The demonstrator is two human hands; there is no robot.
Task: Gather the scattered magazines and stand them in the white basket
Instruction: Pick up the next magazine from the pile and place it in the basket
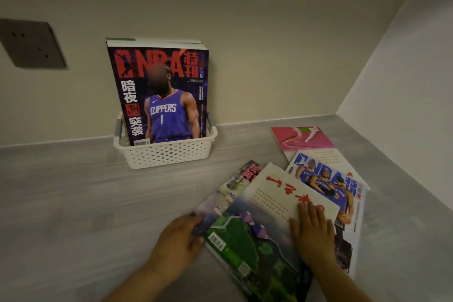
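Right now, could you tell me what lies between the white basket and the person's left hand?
In the head view, only bare grey countertop lies between the white basket and the left hand; the loose magazines sit off to the right.

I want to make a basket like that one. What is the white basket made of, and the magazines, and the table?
The white basket looks like moulded plastic, matte: its walls have neat rows of small holes. The magazine under the right hand, white cover with red writing, looks like glossy paper, thin and flat. The table has a grey, wood-grain look, probably laminate, though I cannot be sure.
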